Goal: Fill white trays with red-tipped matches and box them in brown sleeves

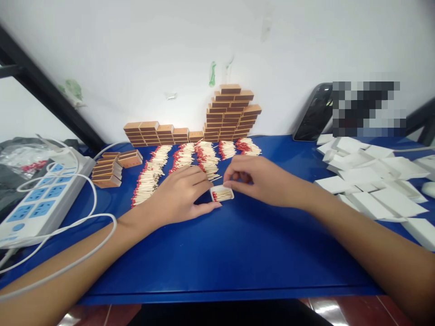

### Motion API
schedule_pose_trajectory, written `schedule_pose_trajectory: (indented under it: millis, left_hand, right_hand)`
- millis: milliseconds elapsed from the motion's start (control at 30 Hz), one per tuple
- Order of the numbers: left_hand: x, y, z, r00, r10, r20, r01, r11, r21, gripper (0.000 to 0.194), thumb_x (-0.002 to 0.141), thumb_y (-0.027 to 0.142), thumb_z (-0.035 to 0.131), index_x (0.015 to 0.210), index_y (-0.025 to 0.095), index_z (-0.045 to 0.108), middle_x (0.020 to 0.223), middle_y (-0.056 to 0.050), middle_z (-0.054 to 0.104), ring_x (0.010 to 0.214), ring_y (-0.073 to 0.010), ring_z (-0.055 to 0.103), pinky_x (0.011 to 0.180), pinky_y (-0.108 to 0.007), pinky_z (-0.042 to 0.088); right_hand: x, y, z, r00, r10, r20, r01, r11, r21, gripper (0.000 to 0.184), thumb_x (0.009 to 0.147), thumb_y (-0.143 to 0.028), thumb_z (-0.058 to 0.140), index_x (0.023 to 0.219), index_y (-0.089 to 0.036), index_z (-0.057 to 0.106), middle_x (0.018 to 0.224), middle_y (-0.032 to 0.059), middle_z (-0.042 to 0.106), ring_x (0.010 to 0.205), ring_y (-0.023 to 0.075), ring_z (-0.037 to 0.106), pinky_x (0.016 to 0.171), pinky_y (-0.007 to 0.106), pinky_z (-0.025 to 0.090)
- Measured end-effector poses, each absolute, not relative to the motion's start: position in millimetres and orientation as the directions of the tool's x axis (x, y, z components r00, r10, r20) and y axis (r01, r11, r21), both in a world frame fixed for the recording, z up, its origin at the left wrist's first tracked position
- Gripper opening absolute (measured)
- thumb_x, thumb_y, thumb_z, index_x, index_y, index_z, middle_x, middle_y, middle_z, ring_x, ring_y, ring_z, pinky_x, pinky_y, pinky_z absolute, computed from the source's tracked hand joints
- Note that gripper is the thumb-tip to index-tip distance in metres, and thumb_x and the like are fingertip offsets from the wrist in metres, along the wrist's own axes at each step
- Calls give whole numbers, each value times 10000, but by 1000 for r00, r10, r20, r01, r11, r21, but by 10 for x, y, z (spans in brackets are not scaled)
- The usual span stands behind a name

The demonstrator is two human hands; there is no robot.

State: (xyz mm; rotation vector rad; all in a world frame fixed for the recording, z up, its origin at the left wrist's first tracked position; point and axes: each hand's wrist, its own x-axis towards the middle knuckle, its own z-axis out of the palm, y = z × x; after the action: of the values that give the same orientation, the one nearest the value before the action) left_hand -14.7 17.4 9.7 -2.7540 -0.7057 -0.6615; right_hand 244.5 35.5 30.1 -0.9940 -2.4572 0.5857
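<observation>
A small white matchbox tray (233, 194) lies on the blue table, partly filled with red-headed matches (222, 195). My left hand (185, 192) holds its left end, thumb along the near side and index finger at the far side. At the tray's far right corner, my right hand (248, 174) is closed in a pinch; whatever its fingertips may hold is too small to tell. Behind the hands, loose matches are laid out in several rows, among them a long left row (151, 174) and a middle row (207, 158).
Brown matchboxes (231, 115) are stacked against the wall, with a smaller group (107, 170) at left. White empty trays (377, 181) are heaped at right, near a leaning black phone (312, 113). A power strip (44, 194) and a white cable (102, 216) occupy the left side.
</observation>
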Motion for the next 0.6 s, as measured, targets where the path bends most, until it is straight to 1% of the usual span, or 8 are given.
schedule_pose_trajectory:
  millis: [100,167,233,300,400,500,600]
  left_hand:
    - [-143,178,86,777,402,485,503,-859,-94,377,1045,507,643,984,147,736,919,-93,739,892,-238,689,841,-386,562]
    - [-145,182,79,775,402,488,503,-859,-91,376,1043,512,644,977,153,734,912,-90,738,882,-235,685,831,-384,560]
    - [-150,186,77,774,396,494,499,-862,-92,371,1043,508,646,977,153,734,908,-90,737,880,-234,683,827,-383,559]
    - [-154,188,80,777,388,495,495,-863,-100,369,1042,504,648,973,152,733,895,-87,731,868,-232,678,820,-382,556]
    - [-155,185,88,780,383,494,494,-863,-111,373,1041,499,651,970,143,731,876,-83,718,849,-230,668,812,-384,552]
    - [-150,182,91,781,390,488,500,-859,-112,370,1045,500,643,966,149,728,899,-86,726,870,-230,672,826,-382,551]
    - [-143,182,88,780,400,481,507,-855,-111,370,1047,509,638,958,160,726,892,-79,722,862,-223,666,814,-374,544]
  right_hand:
    - [2653,546,354,-543,777,319,644,629,-436,183,971,-370,648,874,-241,734,850,59,712,756,210,607,706,348,456]
    - [2833,710,352,-488,809,328,738,583,-341,177,941,-346,642,874,-233,761,904,86,737,776,228,623,728,367,458]
    - [2995,867,313,-465,835,295,790,542,-287,187,898,-365,667,868,-222,783,884,101,744,748,236,618,709,372,448]
    - [3106,989,255,-489,847,211,787,532,-313,201,874,-396,684,881,-232,801,877,93,760,742,236,619,705,366,456]
    - [3162,1078,181,-510,850,132,769,519,-374,230,861,-447,692,861,-244,801,891,80,779,740,230,623,696,356,467]
    - [3147,1077,153,-500,860,99,771,494,-403,274,878,-497,691,834,-242,783,874,71,784,748,230,646,685,350,475]
    - [3126,1042,160,-506,858,90,771,496,-400,306,893,-526,699,803,-238,755,845,70,780,747,236,660,670,349,483]
